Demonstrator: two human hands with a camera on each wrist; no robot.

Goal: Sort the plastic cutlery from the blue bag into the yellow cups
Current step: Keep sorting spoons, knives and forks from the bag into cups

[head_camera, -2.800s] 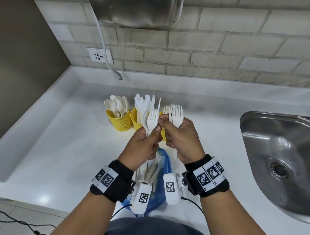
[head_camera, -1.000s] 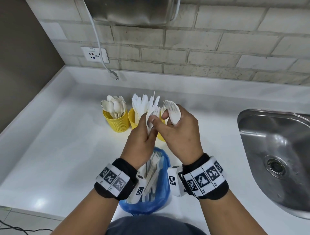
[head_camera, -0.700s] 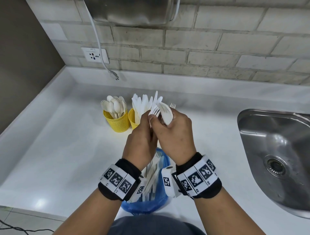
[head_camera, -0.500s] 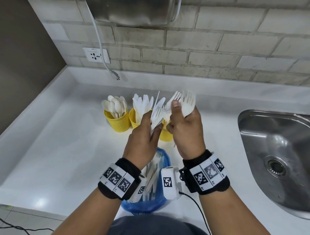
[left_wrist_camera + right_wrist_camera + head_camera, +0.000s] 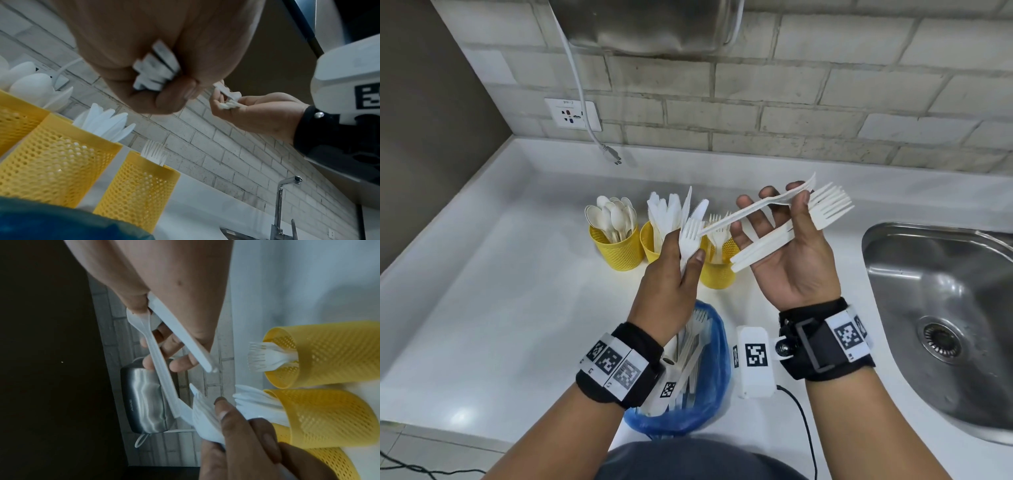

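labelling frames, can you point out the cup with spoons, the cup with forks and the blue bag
cup with spoons (image 5: 616, 250): head view, on its yellow mesh wall.
cup with forks (image 5: 717, 274): head view, on its yellow wall below the rim.
blue bag (image 5: 717, 370): head view, on its right side wall.

Head view bright with even light and bent edges; wrist views dimmer, blurred up close

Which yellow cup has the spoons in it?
The leftmost yellow cup, farthest from the sink, has the round-headed spoons. The middle cup holds knives, and the right cup holds forks.
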